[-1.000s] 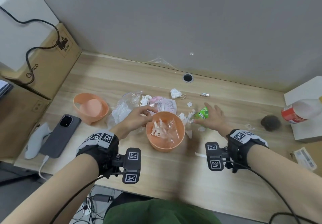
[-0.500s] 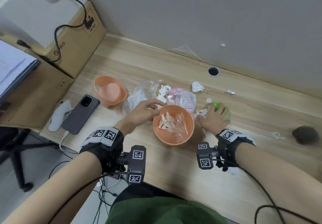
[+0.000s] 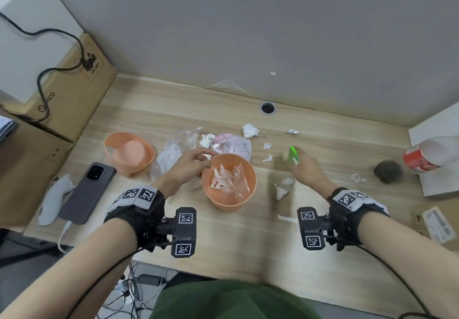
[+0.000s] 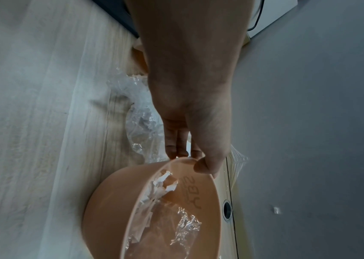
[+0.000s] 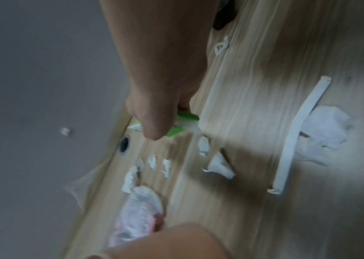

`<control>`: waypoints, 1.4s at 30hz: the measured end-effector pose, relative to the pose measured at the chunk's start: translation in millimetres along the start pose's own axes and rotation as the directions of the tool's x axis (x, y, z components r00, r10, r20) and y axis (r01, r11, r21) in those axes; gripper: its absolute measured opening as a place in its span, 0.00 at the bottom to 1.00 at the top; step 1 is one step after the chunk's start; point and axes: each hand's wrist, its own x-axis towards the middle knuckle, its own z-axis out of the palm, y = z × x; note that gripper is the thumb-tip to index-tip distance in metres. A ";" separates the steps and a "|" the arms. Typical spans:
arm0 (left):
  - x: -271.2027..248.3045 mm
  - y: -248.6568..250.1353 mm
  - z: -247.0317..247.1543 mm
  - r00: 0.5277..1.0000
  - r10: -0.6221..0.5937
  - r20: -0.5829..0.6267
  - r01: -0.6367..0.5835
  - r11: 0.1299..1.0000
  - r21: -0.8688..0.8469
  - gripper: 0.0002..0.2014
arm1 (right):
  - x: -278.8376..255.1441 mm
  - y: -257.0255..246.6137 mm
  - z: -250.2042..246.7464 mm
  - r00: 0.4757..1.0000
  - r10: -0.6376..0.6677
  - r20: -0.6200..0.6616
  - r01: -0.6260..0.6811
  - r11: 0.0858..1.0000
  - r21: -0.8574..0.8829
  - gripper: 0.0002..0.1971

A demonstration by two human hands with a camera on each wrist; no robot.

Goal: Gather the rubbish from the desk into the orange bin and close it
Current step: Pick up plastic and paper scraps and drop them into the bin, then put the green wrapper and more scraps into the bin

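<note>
Two orange vessels on the desk (image 3: 248, 241): orange bin (image 3: 228, 182) near the middle, holding white paper strips and crumpled clear film; orange lid (image 3: 129, 153) upturned toward the left edge. One grey phone (image 3: 87, 194) and one white controller (image 3: 53, 200) at the left front corner. One clear plastic bag (image 3: 173, 150) between lid and bin. One pink-white wrapper (image 3: 232, 143) just behind the bin. Several white paper scraps (image 3: 268, 146) scattered right of it, count unsure; one foil bit (image 3: 291, 132) farther back. One white strip (image 5: 292, 135) near the front edge, beside a crumpled tissue (image 5: 325, 133). One dark ball (image 3: 387, 171) and one bottle (image 3: 432, 154) at the right edge.

Left hand (image 3: 185, 167): thumb (image 4: 207, 164) inside the bin rim, fingers (image 4: 173, 140) outside, pinching the rim's left side.

Right hand (image 3: 306, 172): curled round a green wrapper (image 3: 293, 153), raised off the wood, right of the bin, apart from it.

Bare wood along the front edge and the back edge near the cable hole (image 3: 267, 108).
</note>
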 end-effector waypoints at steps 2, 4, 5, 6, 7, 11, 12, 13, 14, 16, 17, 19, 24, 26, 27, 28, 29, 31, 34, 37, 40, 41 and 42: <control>0.9 0.8 1.9 1.000 -0.003 0.009 0.003 1.000 -0.007 0.15 | -7.6 -19.4 -16.6 1.000 -0.013 0.013 0.010 0.981 0.195 0.21; 2.1 0.7 3.2 1.000 -0.011 0.018 0.011 1.000 -0.005 0.15 | -13.9 -45.6 -30.9 0.998 -0.052 0.038 0.032 0.909 0.415 0.20; 2.4 0.6 3.6 1.000 -0.015 0.026 0.015 1.000 0.000 0.15 | -16.6 -58.8 -36.6 0.996 -0.070 0.056 0.033 0.868 0.496 0.19; 2.4 0.8 3.8 0.999 -0.018 0.033 0.018 1.000 0.002 0.15 | -17.9 -69.3 -40.3 0.992 -0.090 0.084 0.029 0.833 0.552 0.19; 1.8 1.1 3.9 0.999 -0.022 0.038 0.022 1.000 0.000 0.15 | -20.7 -79.3 -42.1 0.986 -0.121 0.113 0.032 0.808 0.589 0.19; -2.5 3.4 3.0 0.999 -0.007 0.048 0.008 1.000 -0.015 0.12 | -47.0 -120.3 -33.8 0.932 -0.278 0.231 0.144 0.873 0.466 0.20; -3.5 3.4 2.0 0.999 -0.003 0.053 0.004 1.000 -0.014 0.11 | -52.1 -125.8 -27.5 0.909 -0.295 0.294 0.173 0.910 0.377 0.23; -3.9 2.8 0.4 0.998 -0.002 0.060 0.003 1.000 -0.012 0.11 | -55.1 -127.9 -20.6 0.884 -0.291 0.365 0.196 0.941 0.276 0.26; -3.9 1.7 -1.9 0.998 -0.003 0.067 0.003 1.000 -0.005 0.11 | -56.9 -128.4 -14.1 0.866 -0.276 0.417 0.210 0.957 0.199 0.29; -3.6 -1.2 -7.6 0.997 -0.005 0.081 0.004 1.000 0.016 0.13 | -57.8 -127.0 -8.4 0.867 -0.275 0.416 0.218 0.959 0.179 0.28; -3.8 -2.5 -10.5 0.996 -0.005 0.085 0.003 1.000 0.023 0.13 | -58.1 -126.5 -9.8 0.885 -0.282 0.371 0.211 0.952 0.220 0.24; -5.1 -5.3 -15.9 0.996 0.000 0.092 -0.002 1.000 0.020 0.13 | -59.4 -124.2 -15.0 0.931 -0.257 0.259 0.154 0.920 0.360 0.17; -5.6 -10.3 -27.7 0.993 -0.004 0.120 0.004 1.000 0.002 0.15 | -61.5 -82.7 -11.3 0.995 0.038 0.093 -0.081 0.856 0.510 0.12; -4.1 -10.5 -31.0 0.991 -0.010 0.134 0.009 1.000 0.007 0.15 | -68.6 -56.0 2.4 0.975 0.188 0.115 -0.220 0.844 0.489 0.14; -3.1 -9.6 -32.1 0.990 -0.011 0.142 0.009 1.000 0.012 0.14 | -73.7 -41.6 11.1 0.953 0.275 0.131 -0.304 0.827 0.474 0.15; -1.6 -8.7 -32.7 0.989 -0.012 0.148 0.009 1.000 0.016 0.14 | -78.1 -25.6 21.4 0.920 0.365 0.141 -0.388 0.805 0.448 0.17; -0.2 -7.8 -33.1 0.988 -0.014 0.153 0.012 1.000 0.019 0.14 | -82.1 -9.1 32.4 0.879 0.456 0.138 -0.471 0.785 0.404 0.21; 2.8 -6.6 -32.9 0.987 -0.022 0.162 0.019 1.000 0.025 0.13 | -90.0 22.1 51.7 0.784 0.611 0.106 -0.609 0.726 0.319 0.28; 8.1 -3.3 -31.0 0.984 -0.032 0.175 0.027 0.999 0.030 0.13 | -103.1 48.1 70.7 0.669 0.739 0.078 -0.722 0.623 0.300 0.34; 13.5 0.5 -28.9 0.983 -0.035 0.182 0.029 0.999 0.036 0.13 | -99.0 40.0 77.7 0.708 0.705 0.039 -0.657 0.637 0.403 0.25; 19.0 2.8 -27.0 0.981 -0.038 0.189 0.030 0.999 0.043 0.13 | -80.4 20.0 80.5 0.846 0.527 0.086 -0.426 0.570 0.703 0.22; 21.1 3.3 -26.5 0.981 -0.038 0.192 0.030 0.999 0.041 0.13 | -75.2 13.3 79.0 0.878 0.471 0.086 -0.363 0.538 0.761 0.22; 23.0 3.7 -26.5 0.980 -0.036 0.194 0.028 0.999 0.041 0.13 | -72.6 5.7 73.8 0.900 0.431 0.068 -0.307 0.513 0.801 0.22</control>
